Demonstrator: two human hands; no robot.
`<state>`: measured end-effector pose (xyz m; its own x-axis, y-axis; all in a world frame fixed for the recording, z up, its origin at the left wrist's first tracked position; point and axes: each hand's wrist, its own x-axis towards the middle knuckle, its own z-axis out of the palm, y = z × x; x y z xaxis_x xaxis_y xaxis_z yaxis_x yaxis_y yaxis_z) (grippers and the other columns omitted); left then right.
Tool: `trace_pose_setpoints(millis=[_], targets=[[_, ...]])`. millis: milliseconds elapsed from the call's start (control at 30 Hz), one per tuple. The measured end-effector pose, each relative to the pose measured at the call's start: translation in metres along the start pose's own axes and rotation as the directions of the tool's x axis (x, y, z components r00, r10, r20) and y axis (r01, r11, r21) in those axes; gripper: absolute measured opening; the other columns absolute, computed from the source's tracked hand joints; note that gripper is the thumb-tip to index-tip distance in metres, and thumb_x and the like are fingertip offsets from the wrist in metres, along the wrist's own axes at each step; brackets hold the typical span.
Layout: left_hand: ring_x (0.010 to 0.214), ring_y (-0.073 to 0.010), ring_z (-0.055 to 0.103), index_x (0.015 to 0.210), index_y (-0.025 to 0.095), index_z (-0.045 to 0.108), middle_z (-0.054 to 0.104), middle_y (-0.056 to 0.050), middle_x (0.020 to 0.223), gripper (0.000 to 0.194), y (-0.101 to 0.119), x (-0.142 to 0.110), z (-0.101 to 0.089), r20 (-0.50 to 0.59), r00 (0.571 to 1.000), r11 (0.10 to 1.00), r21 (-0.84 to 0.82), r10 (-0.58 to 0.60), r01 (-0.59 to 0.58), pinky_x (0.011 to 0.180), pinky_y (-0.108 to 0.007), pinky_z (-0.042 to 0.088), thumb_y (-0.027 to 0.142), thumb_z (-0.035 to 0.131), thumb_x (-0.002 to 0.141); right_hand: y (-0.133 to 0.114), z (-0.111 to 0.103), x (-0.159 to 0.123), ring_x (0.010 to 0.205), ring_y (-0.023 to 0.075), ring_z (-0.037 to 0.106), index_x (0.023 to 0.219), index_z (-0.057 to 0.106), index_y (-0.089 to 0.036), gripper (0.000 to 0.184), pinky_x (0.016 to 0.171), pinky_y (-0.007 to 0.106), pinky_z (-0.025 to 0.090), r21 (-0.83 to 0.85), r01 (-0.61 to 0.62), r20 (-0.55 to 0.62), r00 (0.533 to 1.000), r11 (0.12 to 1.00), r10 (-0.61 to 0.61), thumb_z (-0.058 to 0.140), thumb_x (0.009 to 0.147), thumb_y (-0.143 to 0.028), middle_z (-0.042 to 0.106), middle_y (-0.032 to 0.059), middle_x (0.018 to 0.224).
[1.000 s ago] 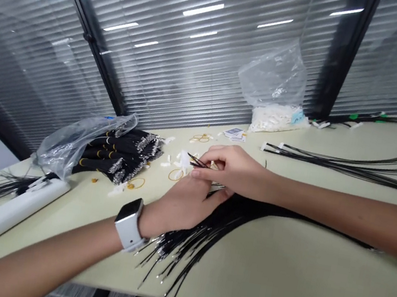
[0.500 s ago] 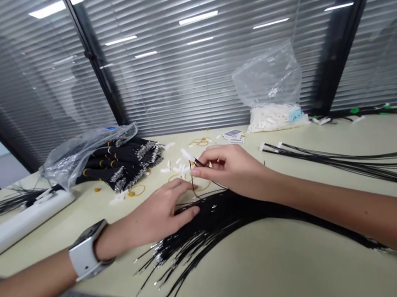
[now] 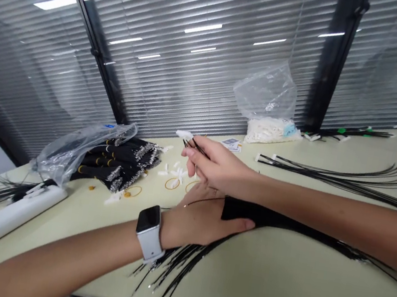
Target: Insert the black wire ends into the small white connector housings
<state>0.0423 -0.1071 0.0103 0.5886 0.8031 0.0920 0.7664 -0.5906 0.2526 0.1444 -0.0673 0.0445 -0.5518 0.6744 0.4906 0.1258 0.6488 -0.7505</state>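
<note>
In the upper middle, my right hand (image 3: 215, 159) is closed on a few black wires, their ends at a white connector (image 3: 184, 135) past the fingertips. My left hand (image 3: 205, 218), with a watch (image 3: 150, 219) on the wrist, lies across a thick bundle of black wires (image 3: 266, 218). Its thumb is stretched out along the bundle's near side, and its other fingers are partly hidden beneath my right hand. One thin wire crosses the back of the left hand. Metal-tipped wire ends (image 3: 169, 275) fan out below the left wrist.
Loose white connectors (image 3: 177, 173) and yellow rubber bands (image 3: 172, 183) lie behind my hands. A plastic bag of white connectors (image 3: 268, 131) stands by the blinds. Tied black wire bundles (image 3: 116, 160) and a white power strip (image 3: 5, 220) are left; connector-ended wires (image 3: 331, 176) lie right.
My left hand has moved right, onto the wire bundle and under my right hand. My right hand has risen slightly with the connector and its wires. The view has shifted a little.
</note>
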Motion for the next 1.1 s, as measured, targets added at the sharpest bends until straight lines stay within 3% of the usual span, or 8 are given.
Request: trace_pose_setpoints(millis=[133,200,400,633,800,933,1033,1100], targets=[[0.132,-0.0306,0.022,0.138,0.002,0.027,0.028,-0.020,0.141,0.081,-0.005,-0.001,0.015,0.103,0.995,0.999,0.055,-0.006,0.001,0.108,-0.042,0.022,0.063,0.022,0.085,-0.007,-0.021,0.021,0.047,0.0049,0.038,0.090,0.048,-0.014,0.017,0.042,0.018,0.029,0.070,0.008,-0.075,0.997,0.998,-0.003,0.037,0.092,-0.027,0.052,-0.0008,0.063],[0.135,-0.0283,0.015,0.138,-0.002,0.023,0.022,-0.021,0.143,0.081,-0.006,-0.002,0.019,0.122,0.993,0.997,0.076,-0.005,-0.005,0.109,-0.039,0.018,0.060,0.018,0.087,-0.015,-0.039,0.031,0.047,0.0045,0.039,0.088,0.049,-0.012,0.017,0.042,0.018,0.029,0.121,0.000,-0.165,0.986,0.993,0.020,0.038,0.092,-0.024,0.050,-0.0005,0.061],[0.133,-0.0302,0.020,0.138,0.000,0.025,0.023,-0.021,0.143,0.081,-0.007,-0.002,0.020,0.081,0.997,0.996,0.083,0.004,-0.010,0.108,-0.041,0.022,0.062,0.020,0.086,-0.044,-0.094,0.048,0.041,0.0022,0.032,0.088,0.047,-0.013,0.021,0.042,0.018,0.023,0.280,0.015,-0.368,0.925,0.960,0.093,0.031,0.094,-0.025,0.047,-0.0031,0.057],[0.130,-0.0306,0.026,0.134,0.002,0.032,0.032,-0.022,0.138,0.074,-0.010,-0.001,0.021,0.029,0.998,0.996,0.067,0.054,-0.056,0.104,-0.043,0.027,0.058,0.023,0.087,-0.074,-0.126,0.062,0.043,0.0007,0.031,0.078,0.041,-0.018,0.017,0.044,0.017,0.024,0.339,0.217,-0.518,0.856,0.916,-0.011,0.033,0.091,-0.025,0.043,-0.0053,0.059],[0.107,-0.0287,0.049,0.119,0.012,0.050,0.054,-0.014,0.113,0.064,-0.011,0.002,0.013,-0.053,0.993,0.984,0.144,0.110,-0.101,0.087,-0.041,0.040,0.062,0.031,0.084,-0.061,-0.134,0.074,0.042,0.0021,0.035,0.081,0.042,-0.020,0.023,0.044,0.018,0.025,0.137,0.155,-0.430,0.899,0.978,-0.082,0.030,0.092,-0.036,0.045,-0.0043,0.057],[0.078,-0.0216,0.052,0.084,0.015,0.059,0.057,-0.009,0.085,0.063,-0.009,0.002,0.002,-0.161,0.982,0.980,0.190,0.096,-0.064,0.064,-0.033,0.039,0.069,0.026,0.081,-0.042,-0.140,0.068,0.037,0.0032,0.030,0.079,0.045,-0.017,0.036,0.038,0.021,0.020,-0.151,0.148,-0.328,0.925,0.977,-0.190,0.038,0.087,-0.051,0.047,-0.0040,0.052],[0.056,-0.0128,0.041,0.061,0.016,0.049,0.050,-0.002,0.062,0.059,-0.006,0.003,-0.008,-0.182,0.983,0.999,0.044,0.028,-0.020,0.049,-0.028,0.027,0.065,0.026,0.083,-0.032,-0.140,0.059,0.043,0.0002,0.035,0.084,0.046,-0.013,0.043,0.045,0.022,0.022,-0.418,0.107,-0.264,0.936,0.902,-0.233,0.027,0.088,-0.051,0.049,-0.0052,0.055],[0.047,-0.0097,0.032,0.055,0.015,0.042,0.039,0.000,0.051,0.058,-0.002,0.003,-0.015,-0.108,0.994,0.986,-0.166,-0.022,0.004,0.045,-0.027,0.021,0.064,0.028,0.083,-0.026,-0.137,0.055,0.049,-0.0013,0.039,0.088,0.048,-0.009,0.049,0.050,0.025,0.023,-0.567,0.066,-0.206,0.954,0.821,-0.218,0.019,0.088,-0.048,0.051,-0.0053,0.061]])
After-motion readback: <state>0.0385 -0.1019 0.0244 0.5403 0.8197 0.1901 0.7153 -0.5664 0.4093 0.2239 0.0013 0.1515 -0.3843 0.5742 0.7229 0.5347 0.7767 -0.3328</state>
